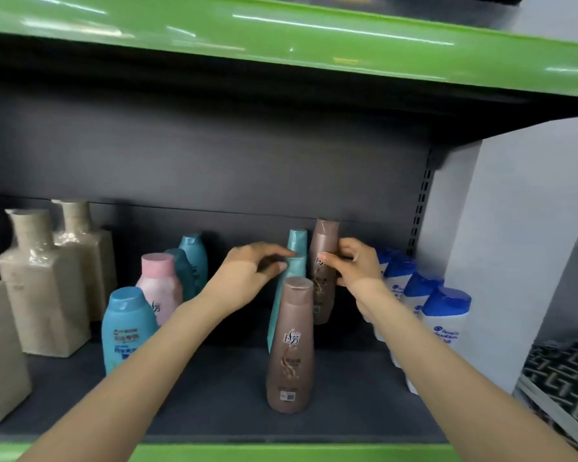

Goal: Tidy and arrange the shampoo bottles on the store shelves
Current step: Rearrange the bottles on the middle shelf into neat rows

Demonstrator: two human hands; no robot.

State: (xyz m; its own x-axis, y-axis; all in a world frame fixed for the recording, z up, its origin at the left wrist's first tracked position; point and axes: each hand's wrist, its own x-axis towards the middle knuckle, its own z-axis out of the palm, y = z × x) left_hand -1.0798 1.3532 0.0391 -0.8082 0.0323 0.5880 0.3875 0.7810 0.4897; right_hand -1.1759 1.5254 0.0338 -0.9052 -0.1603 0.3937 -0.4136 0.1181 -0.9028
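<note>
Dark store shelving (234, 388) carries the shampoo: the left hand (244, 275) pinches a tilted teal bottle (292, 271) near its cap, while the right hand (357, 265) grips a brown bottle (324, 261) just beside it. Both look like light, stiff, smooth plastic, tall and tippy, so holding the upper body should steady them best.

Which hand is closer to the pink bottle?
Left. The left hand is just right of the pink bottle, on a teal bottle. The right hand is farther right, holding a brown bottle.
</note>
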